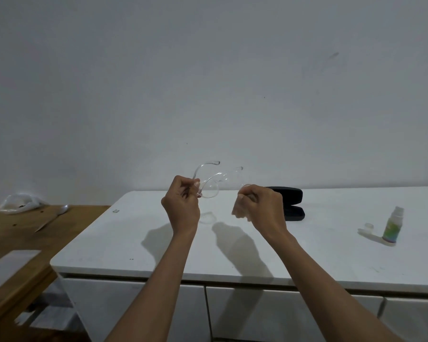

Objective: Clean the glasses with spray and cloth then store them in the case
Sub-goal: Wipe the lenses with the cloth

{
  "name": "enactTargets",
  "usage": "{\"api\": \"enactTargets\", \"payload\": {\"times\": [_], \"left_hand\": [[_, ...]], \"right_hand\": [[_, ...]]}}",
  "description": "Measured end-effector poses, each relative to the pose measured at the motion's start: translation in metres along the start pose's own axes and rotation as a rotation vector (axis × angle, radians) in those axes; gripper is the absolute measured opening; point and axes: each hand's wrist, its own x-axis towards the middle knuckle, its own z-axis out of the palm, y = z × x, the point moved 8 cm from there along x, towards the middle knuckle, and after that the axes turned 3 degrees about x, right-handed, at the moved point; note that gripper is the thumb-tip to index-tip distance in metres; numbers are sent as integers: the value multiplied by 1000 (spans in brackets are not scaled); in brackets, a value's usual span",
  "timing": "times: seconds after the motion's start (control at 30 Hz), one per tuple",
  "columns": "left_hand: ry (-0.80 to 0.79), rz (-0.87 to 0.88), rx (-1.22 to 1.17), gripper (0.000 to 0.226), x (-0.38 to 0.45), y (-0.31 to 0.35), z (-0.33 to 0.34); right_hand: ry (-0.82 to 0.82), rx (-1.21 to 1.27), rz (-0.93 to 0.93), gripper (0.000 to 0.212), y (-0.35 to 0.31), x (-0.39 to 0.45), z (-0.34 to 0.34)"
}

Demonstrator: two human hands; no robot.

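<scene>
Clear-framed glasses (209, 182) held above the counter (257, 243) — left hand (181, 206) pinching one lens end, right hand (260, 206) rubbing the other with the cloth (240, 212); spray bottle (392, 225) set down near the right edge, so likely mid-wipe — casing in the open black case (290, 203) at the back remains.

Home room: white drawer cabinet (232, 245), plain wall (208, 82)

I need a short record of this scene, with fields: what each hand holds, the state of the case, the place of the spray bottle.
left hand: holds the clear glasses by one side, above the white table
right hand: holds the cloth at the other lens
case: black, open, on table behind right hand
spray bottle: upright at right, its cap beside it
</scene>
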Motion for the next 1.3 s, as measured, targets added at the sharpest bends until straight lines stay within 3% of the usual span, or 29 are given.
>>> {"api": "enactTargets", "payload": {"times": [0.1, 0.23, 0.4, 0.87, 1.3], "left_hand": [[-13, -28, -30, 15, 2, -5, -1], [-48, -88, -96, 17, 3, -15, 0], [-57, -140, -100, 6, -2, -27, -1], [-50, -156, -84, 9, -1, -49, -12], [-197, -87, 276, 24, 6, -106, -56]], "right_hand": [[23, 0, 49, 14, 25, 0, -11], [12, -83, 149, 36, 54, -5, -21], [21, -270, 209, 11, 77, -13, -31], [-8, -207, 246, 5, 90, -20, -30], [-6, -80, 186, 9, 45, -12, -22]]}}
